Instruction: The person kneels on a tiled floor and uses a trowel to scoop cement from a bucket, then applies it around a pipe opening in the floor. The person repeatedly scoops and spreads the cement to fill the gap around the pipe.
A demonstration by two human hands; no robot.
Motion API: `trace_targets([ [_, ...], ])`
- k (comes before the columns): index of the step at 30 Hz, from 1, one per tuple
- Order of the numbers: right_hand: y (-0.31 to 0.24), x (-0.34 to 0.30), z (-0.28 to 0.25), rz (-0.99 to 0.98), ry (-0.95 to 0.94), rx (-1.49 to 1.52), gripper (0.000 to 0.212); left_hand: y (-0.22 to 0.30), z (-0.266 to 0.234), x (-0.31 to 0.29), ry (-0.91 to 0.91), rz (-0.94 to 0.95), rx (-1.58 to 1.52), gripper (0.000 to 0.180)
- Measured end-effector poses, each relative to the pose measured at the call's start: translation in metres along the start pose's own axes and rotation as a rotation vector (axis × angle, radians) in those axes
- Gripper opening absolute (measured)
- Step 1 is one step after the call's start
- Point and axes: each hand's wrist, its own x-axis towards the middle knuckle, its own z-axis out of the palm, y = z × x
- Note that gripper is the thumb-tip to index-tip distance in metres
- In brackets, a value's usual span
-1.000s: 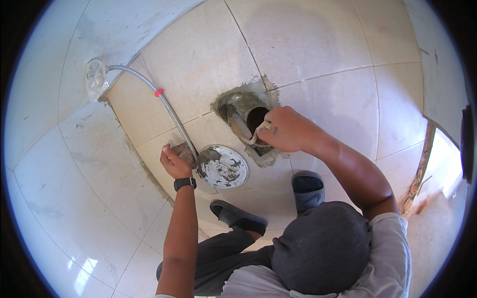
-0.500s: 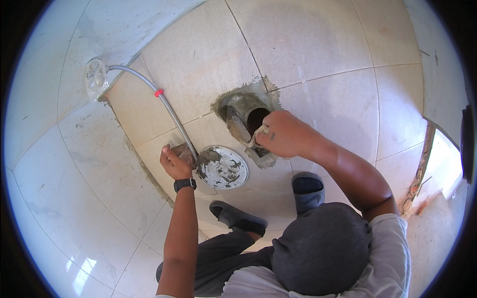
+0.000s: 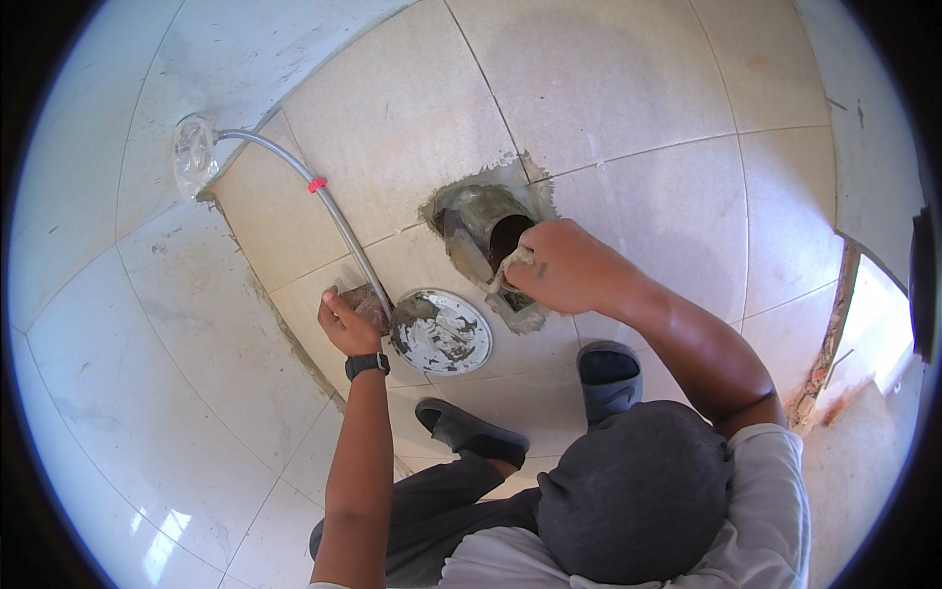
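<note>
Right hand (image 3: 559,267) pinches what may be a mortar-smeared rag (image 3: 507,270) beside the open drain pipe (image 3: 506,234).
A slackened grip could drop it inside; I cannot tell the left hand's (image 3: 349,324) hold.

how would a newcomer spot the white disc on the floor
On the beige tiled floor, find the rough-edged hole. Below-left of it in the picture, by the grey hose, lies the white disc: the only flat, round white thing, smeared grey.
</note>
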Motion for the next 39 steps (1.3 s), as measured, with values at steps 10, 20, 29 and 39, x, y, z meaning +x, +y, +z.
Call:
trace_targets([
  [10,0.005,0.008,0.008,-0.096,0.060,-0.019,0.036,0.001,-0.001,0.000,-0.009,0.002,0.018,0.066],
  [20,-0.004,0.011,0.008,-0.144,0.021,-0.044,0.037,0.001,0.000,0.001,-0.001,0.015,0.025,0.054],
  [29,-0.006,-0.010,-0.002,-0.127,-0.037,-0.078,0.037,0.001,0.000,0.001,-0.002,0.046,0.003,0.056],
  [39,0.004,-0.005,-0.001,-0.157,0.034,-0.031,0.038,0.003,0.000,0.000,0.005,0.019,0.050,0.057],
])
